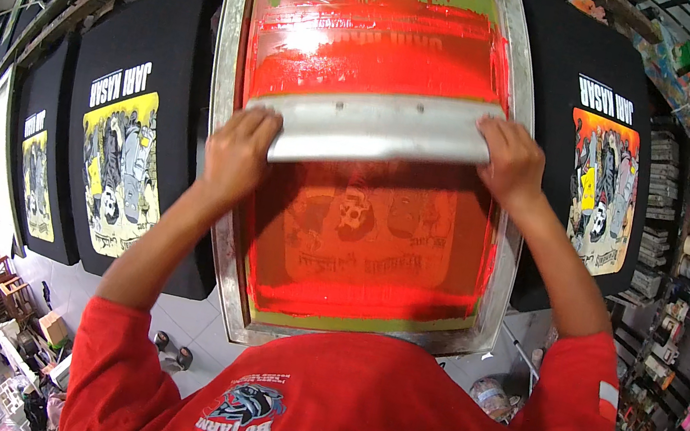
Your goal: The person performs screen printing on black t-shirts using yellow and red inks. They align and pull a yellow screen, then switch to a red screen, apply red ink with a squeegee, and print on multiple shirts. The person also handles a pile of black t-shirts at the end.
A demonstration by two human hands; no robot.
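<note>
With left grip (239, 152) and right grip (513, 163) closed around the squeegee's (377, 130) ends, press evenly between the frame's (233, 42) side edges.

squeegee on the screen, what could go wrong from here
The left hand and right hand grip opposite ends of the squeegee; uneven pressure could leave the red ink patchy. The picture showing through the screen might blur if the metal frame shifts. The red shirt appears close to the frame's near edge, so it might pick up ink.
</note>
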